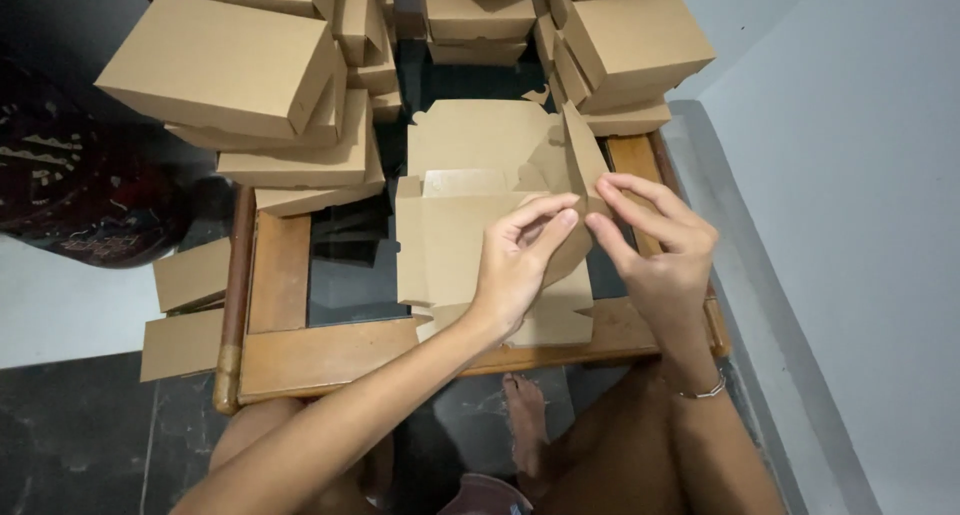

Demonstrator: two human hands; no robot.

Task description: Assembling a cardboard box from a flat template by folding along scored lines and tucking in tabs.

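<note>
We are midway through folding a flat cardboard box blank (480,225) at the centre of the frame, on the wooden table (300,350). Our left hand (515,265) pinches its right-hand side flap (580,160) – fingers closed on the card – while our right hand (655,240) pinches the same flap's edge. Finished boxes (225,65) are stacked upper left. Next, we judge, the flap needs tucking in squarely – no creasing
</note>
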